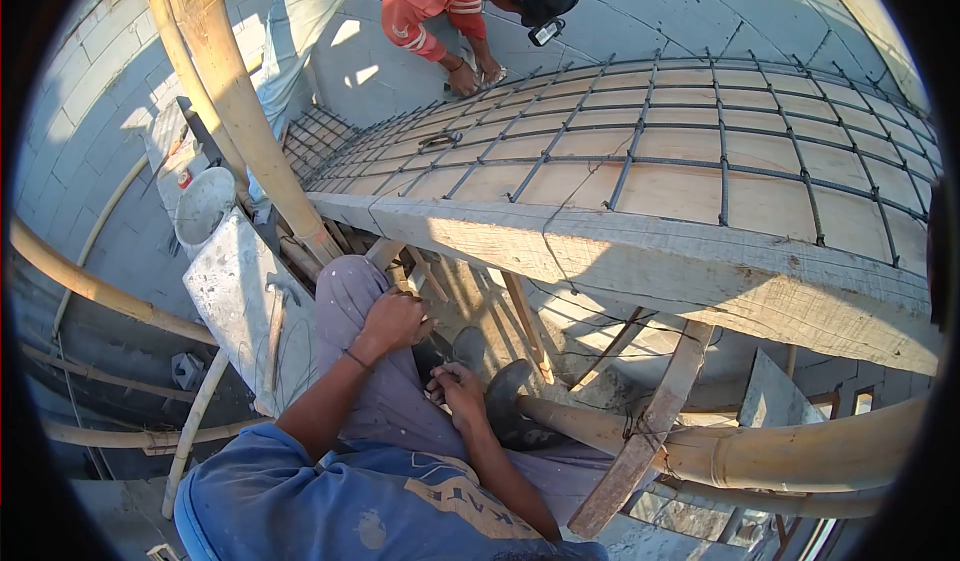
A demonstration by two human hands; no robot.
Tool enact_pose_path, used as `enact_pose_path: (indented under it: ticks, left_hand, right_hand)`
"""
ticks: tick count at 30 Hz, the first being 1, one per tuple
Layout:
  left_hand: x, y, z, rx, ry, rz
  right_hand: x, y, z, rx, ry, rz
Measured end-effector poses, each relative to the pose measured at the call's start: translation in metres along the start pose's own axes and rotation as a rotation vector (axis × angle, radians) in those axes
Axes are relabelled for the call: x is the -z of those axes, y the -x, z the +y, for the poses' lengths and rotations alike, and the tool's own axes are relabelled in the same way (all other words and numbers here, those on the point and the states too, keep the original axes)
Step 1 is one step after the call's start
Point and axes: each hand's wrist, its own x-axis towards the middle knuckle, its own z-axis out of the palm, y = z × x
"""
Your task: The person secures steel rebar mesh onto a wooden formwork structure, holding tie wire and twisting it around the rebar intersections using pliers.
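My left hand (393,321), with a dark band at the wrist, is closed over my raised knee in purple-grey trousers (345,306). Lower and to its right, my right hand (460,395) has its fingers curled in, close to my lap. Whatever either hand holds is too small or hidden to make out. Beyond my knees lies a grid of dark steel reinforcing bars (650,121) over wooden boards, edged by a thick timber beam (620,246). A small dark metal tool (440,140) rests on the bars.
A co-worker in a red top (425,6) bends over the grid's far edge, both hands low on it. Bamboo poles (235,91) rise at left; another bamboo pole (800,446) crosses at lower right. A grey bucket (205,204) stands near a mortar-stained board (235,291).
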Motion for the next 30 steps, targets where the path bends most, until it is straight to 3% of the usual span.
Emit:
enact_pose_path:
  ticks: [30]
  left_hand:
    - [0.0021,-0.0011,0.0013,-0.011,0.006,0.003]
  right_hand:
    - [0.0005,-0.0015,0.0029,0.006,-0.001,-0.001]
